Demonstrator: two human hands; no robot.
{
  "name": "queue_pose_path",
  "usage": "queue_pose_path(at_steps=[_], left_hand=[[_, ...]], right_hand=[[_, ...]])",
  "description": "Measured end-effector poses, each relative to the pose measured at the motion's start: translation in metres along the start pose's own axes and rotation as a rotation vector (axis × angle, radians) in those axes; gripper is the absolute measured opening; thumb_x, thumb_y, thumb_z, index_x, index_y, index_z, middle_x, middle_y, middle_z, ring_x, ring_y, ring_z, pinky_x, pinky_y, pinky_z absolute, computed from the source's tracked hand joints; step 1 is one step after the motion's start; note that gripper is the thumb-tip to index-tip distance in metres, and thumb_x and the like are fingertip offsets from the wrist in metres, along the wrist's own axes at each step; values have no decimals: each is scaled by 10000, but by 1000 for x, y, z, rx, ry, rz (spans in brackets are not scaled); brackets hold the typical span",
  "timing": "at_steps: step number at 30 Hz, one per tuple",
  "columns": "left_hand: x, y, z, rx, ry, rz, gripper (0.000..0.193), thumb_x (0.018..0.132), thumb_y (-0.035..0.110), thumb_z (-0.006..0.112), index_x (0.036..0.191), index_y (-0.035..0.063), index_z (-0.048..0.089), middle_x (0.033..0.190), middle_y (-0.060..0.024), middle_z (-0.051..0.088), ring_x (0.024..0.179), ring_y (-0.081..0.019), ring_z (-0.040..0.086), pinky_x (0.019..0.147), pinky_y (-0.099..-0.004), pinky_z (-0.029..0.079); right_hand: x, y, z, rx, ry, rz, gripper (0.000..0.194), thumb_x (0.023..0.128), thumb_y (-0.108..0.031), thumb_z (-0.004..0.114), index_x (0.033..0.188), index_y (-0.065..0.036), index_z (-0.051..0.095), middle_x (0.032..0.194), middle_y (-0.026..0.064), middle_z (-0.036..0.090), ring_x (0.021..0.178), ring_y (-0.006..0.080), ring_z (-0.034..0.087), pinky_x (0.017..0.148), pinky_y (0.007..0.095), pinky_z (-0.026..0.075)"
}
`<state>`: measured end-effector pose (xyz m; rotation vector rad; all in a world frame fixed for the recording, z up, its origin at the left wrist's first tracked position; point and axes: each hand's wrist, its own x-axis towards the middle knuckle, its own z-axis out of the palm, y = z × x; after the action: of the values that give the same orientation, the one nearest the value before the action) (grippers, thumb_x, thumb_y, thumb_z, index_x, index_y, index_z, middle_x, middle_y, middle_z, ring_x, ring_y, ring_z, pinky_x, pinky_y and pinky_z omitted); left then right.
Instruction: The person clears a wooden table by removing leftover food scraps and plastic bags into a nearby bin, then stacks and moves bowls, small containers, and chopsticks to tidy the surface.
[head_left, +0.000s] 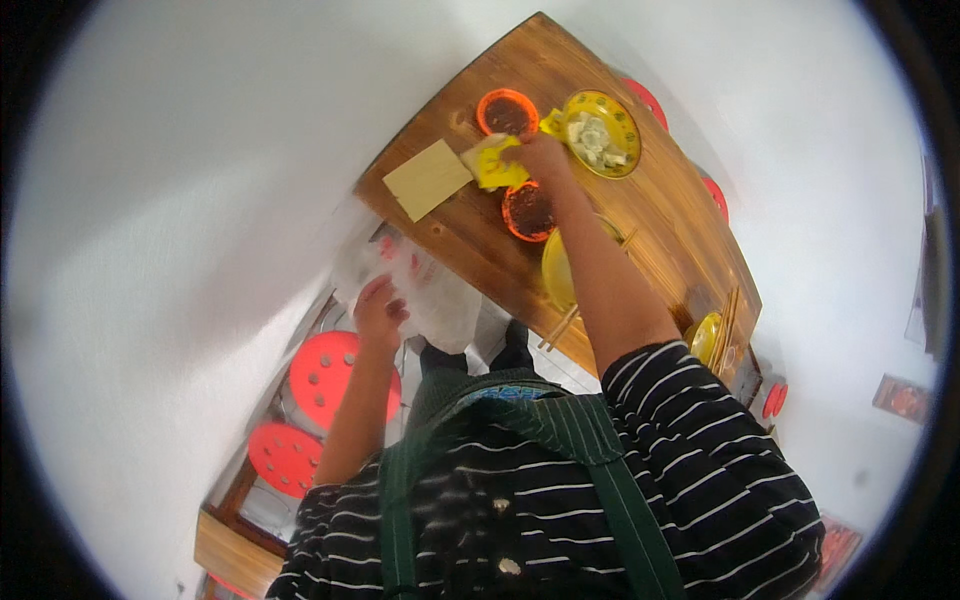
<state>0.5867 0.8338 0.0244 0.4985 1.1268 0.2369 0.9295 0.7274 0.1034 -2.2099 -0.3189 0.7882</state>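
My right hand (541, 159) reaches over the wooden table (465, 97) and grips a crumpled yellow wrapper (499, 166), with some pale material beside it. Close by stand two orange bowls, one beyond the hand (508, 112) and one nearer me (528, 212), both with dark red-brown contents. Crumpled white tissues lie in a yellow patterned plate (631, 142) to the right. At the table's left edge, my left hand (381, 311) has its fingers curled at a whitish translucent plastic bag (442, 307) with red print; its exact hold is partly hidden.
A beige square napkin (427, 180) lies on the tabletop. Under my right forearm are a yellow plate (556, 270) and chopsticks (559, 328); another yellow dish (703, 337) with chopsticks is at the right corner. Red stools (330, 375) stand at my left, against a white wall (187, 225).
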Motion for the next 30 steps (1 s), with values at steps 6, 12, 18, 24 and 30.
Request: queue_pose_path(at_steps=[6, 12, 18, 24, 30], left_hand=[[2, 3, -7, 33, -19, -15, 270, 847, 135, 582, 1115, 105, 569, 886, -37, 543, 678, -187, 521, 558, -305, 452], [6, 4, -15, 91, 1, -69, 271, 854, 130, 556, 1123, 105, 567, 899, -40, 546, 694, -188, 529, 559, -308, 448], [16, -4, -11, 96, -36, -137, 289, 834, 109, 568, 1123, 102, 561, 846, -40, 565, 659, -178, 534, 540, -303, 438], [31, -15, -23, 582, -151, 247, 136, 800, 60, 564, 925, 115, 553, 810, -40, 524, 625, -178, 509, 519, -309, 417], [36, -11, -37, 439, -194, -117, 120, 803, 32, 572, 920, 58, 565, 733, -16, 485, 645, -122, 473, 530, -266, 404]], right_hand=[[-13, -26, 92, -650, 51, -592, 251, 684, -164, 675, 929, -128, 715, 1146, 135, 591, 1031, 307, 570, 810, 373, 498], [-38, -16, 124, -777, 12, -552, 206, 753, -141, 603, 927, -69, 687, 1060, 107, 592, 1017, 314, 557, 838, 412, 481], [-88, -18, 126, -870, -30, -652, 192, 743, -152, 609, 885, -29, 647, 924, 128, 638, 898, 309, 616, 729, 402, 508], [-170, -39, 82, -166, -119, -447, 214, 769, -160, 592, 919, -8, 572, 916, 185, 615, 888, 359, 609, 739, 455, 480], [-252, 7, -24, 280, 179, -457, 311, 777, -185, 616, 1049, -36, 588, 985, 180, 625, 936, 356, 600, 800, 419, 482]])
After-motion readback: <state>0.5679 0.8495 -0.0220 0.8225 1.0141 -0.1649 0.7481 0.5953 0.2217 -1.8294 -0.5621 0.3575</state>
